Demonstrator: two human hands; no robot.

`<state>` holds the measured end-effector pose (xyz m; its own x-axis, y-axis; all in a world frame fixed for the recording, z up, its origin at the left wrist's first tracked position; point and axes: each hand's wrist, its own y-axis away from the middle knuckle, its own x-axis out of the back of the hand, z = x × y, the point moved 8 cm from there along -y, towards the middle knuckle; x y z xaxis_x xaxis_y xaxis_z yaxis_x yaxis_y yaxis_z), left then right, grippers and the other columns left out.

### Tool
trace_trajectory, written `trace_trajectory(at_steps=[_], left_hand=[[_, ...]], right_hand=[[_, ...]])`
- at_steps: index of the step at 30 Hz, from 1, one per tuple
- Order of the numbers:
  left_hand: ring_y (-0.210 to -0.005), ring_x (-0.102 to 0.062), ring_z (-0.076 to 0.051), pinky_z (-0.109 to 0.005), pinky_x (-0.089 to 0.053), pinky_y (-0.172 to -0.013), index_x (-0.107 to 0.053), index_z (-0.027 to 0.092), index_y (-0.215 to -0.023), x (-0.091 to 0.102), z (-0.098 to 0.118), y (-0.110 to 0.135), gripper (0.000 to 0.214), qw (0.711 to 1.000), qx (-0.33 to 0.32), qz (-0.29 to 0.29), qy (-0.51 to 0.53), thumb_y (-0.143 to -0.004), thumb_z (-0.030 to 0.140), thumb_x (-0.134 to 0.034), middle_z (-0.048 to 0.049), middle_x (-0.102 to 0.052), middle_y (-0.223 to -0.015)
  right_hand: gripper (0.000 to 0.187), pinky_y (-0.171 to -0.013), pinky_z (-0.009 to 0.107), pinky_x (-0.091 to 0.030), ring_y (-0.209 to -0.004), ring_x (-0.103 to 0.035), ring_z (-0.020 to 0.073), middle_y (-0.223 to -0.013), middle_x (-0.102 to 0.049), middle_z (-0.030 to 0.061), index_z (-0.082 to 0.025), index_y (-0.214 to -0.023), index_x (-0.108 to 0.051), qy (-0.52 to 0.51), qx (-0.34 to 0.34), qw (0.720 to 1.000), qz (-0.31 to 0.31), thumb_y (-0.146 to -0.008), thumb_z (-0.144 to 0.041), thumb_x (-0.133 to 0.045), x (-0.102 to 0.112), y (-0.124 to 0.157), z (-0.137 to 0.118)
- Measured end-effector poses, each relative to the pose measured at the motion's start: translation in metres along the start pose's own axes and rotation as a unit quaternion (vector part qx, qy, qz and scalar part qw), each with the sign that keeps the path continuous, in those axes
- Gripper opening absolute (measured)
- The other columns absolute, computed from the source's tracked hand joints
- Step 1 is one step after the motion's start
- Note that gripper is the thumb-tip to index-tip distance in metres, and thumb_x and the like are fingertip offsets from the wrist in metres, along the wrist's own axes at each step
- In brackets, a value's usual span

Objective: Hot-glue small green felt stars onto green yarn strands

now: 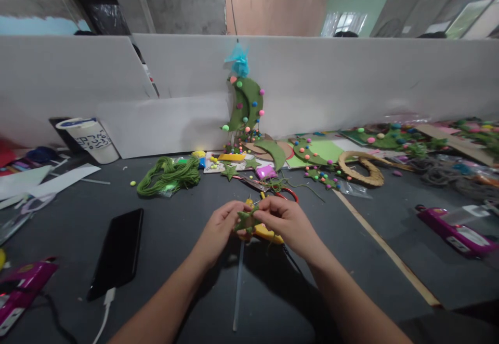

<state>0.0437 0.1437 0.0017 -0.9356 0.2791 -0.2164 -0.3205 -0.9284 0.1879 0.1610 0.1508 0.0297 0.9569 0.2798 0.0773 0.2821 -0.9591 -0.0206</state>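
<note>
A small green yarn-wrapped star (244, 221) is held between both hands above the dark table (175, 281). My left hand (220, 228) pinches its left side with closed fingers. My right hand (283, 219) grips its right side, fingers curled. Under the hands lies a yellow glue gun (268, 234). A clear glue stick (238, 287) lies on the table below the hands.
A black phone (118, 250) on a white cable lies at left. Green yarn (167, 176), a green star (228, 171), red-handled scissors (286, 192), a green crescent with pompoms (246, 104), a rope crescent (362, 167), a white cup (90, 139) and pink glue guns (456, 229) surround the work spot.
</note>
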Motion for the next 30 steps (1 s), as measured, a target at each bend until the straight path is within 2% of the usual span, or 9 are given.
trace_trajectory(at_steps=[1,3,8,11,15,20,27,30], left_hand=[[-0.068,-0.060,-0.014,-0.025,-0.051,-0.062,-0.061,0.016,-0.085,0.005,0.003,0.000,0.030,0.999,-0.022,0.027,-0.014,-0.078,0.044,-0.055,-0.0038,-0.062,-0.077],[-0.070,-0.060,-0.014,-0.027,-0.051,-0.066,-0.062,0.016,-0.084,0.010,0.006,0.001,0.030,0.997,-0.042,0.046,-0.043,-0.077,0.045,-0.056,-0.0032,-0.061,-0.078],[-0.068,-0.059,-0.016,-0.028,-0.051,-0.063,-0.062,0.016,-0.089,0.004,0.011,0.004,0.031,0.996,-0.080,0.009,-0.040,-0.076,0.044,-0.056,-0.0026,-0.061,-0.075],[-0.065,-0.057,-0.013,-0.024,-0.050,-0.061,-0.061,0.016,-0.085,0.005,0.015,0.004,0.023,0.992,-0.094,0.039,-0.071,-0.070,0.032,-0.065,-0.0002,-0.060,-0.071],[-0.064,-0.056,-0.013,-0.025,-0.050,-0.059,-0.060,0.015,-0.082,0.009,0.015,0.002,0.018,0.993,-0.086,0.056,-0.053,-0.071,0.028,-0.064,-0.0002,-0.060,-0.070],[-0.062,-0.058,-0.014,-0.026,-0.051,-0.057,-0.061,0.016,-0.082,0.011,0.012,0.001,0.017,0.996,-0.074,0.052,-0.011,-0.070,0.027,-0.066,0.0002,-0.060,-0.069],[-0.055,-0.060,-0.012,-0.023,-0.050,-0.053,-0.059,0.016,-0.088,-0.001,0.003,0.002,0.016,0.996,-0.013,-0.032,0.077,-0.075,0.025,-0.062,-0.0004,-0.063,-0.066],[-0.051,-0.058,-0.010,-0.019,-0.047,-0.047,-0.057,0.016,-0.101,-0.004,-0.004,0.001,0.028,0.991,0.027,-0.054,0.119,-0.075,0.024,-0.062,-0.0022,-0.063,-0.070]], right_hand=[[0.015,-0.047,0.020,-0.028,-0.049,-0.037,0.0071,-0.055,-0.044,-0.0061,-0.017,-0.068,-0.055,0.009,-0.005,1.000,0.008,-0.074,-0.030,-0.059,0.001,0.000,0.002],[0.014,-0.047,0.020,-0.027,-0.049,-0.036,0.0073,-0.055,-0.043,-0.0065,-0.017,-0.072,-0.056,0.015,-0.012,1.000,0.012,-0.074,-0.031,-0.059,0.000,-0.001,0.005],[0.017,-0.046,0.020,-0.026,-0.048,-0.034,0.0074,-0.052,-0.040,-0.0071,-0.017,-0.068,-0.054,0.036,-0.018,0.999,0.033,-0.073,-0.032,-0.059,0.002,-0.001,0.009],[0.016,-0.046,0.020,-0.027,-0.049,-0.036,0.0076,-0.054,-0.042,-0.0064,-0.016,-0.069,-0.056,0.038,-0.022,0.999,0.025,-0.073,-0.032,-0.059,0.001,-0.001,0.009],[0.016,-0.048,0.020,-0.029,-0.050,-0.039,0.0078,-0.057,-0.048,-0.0044,-0.016,-0.079,-0.061,0.017,-0.030,0.999,-0.004,-0.075,-0.031,-0.058,-0.002,-0.002,0.009],[0.017,-0.046,0.020,-0.028,-0.047,-0.037,0.0067,-0.053,-0.044,-0.0067,-0.017,-0.080,-0.060,-0.044,-0.052,0.998,-0.002,-0.072,-0.032,-0.062,-0.002,-0.004,0.013],[0.020,-0.048,0.020,-0.028,-0.049,-0.038,0.0061,-0.055,-0.045,-0.0064,-0.016,-0.073,-0.056,-0.082,-0.046,0.995,-0.042,-0.072,-0.035,-0.063,-0.007,-0.002,0.009],[0.020,-0.047,0.019,-0.028,-0.047,-0.037,0.0058,-0.055,-0.045,-0.0076,-0.018,-0.081,-0.056,-0.098,-0.028,0.993,-0.054,-0.074,-0.035,-0.063,-0.009,-0.001,0.007]])
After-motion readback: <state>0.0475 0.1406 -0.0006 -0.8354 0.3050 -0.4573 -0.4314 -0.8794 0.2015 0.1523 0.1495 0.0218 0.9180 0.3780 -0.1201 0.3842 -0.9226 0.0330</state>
